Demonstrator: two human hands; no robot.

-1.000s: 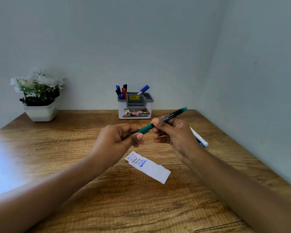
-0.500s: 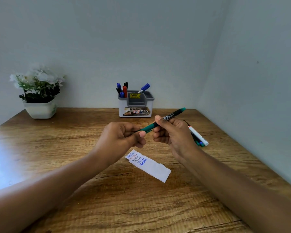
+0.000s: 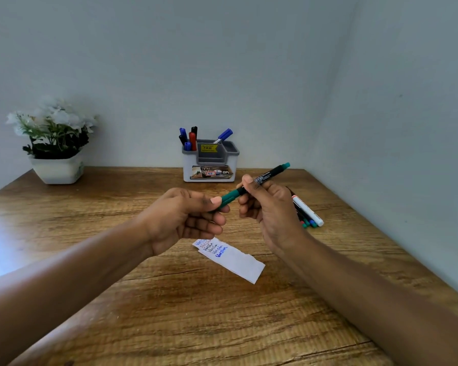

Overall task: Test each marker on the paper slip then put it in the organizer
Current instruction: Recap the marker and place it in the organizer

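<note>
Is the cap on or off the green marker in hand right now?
On: the green marker shows no gap or tip; the left hand grips its cap end, the right hand its barrel.

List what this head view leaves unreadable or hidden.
- Marker cap end: wrapped inside the left hand, so whether the cap is on or off cannot be told.
- Barrel print: too small to read, partly under the right hand.
- Spare markers on the table: right hand covers their near side; count unclear.
- Paper slip: top edge behind the left hand; writing too small.
- Organizer: compartment insides hidden by its walls.
</note>
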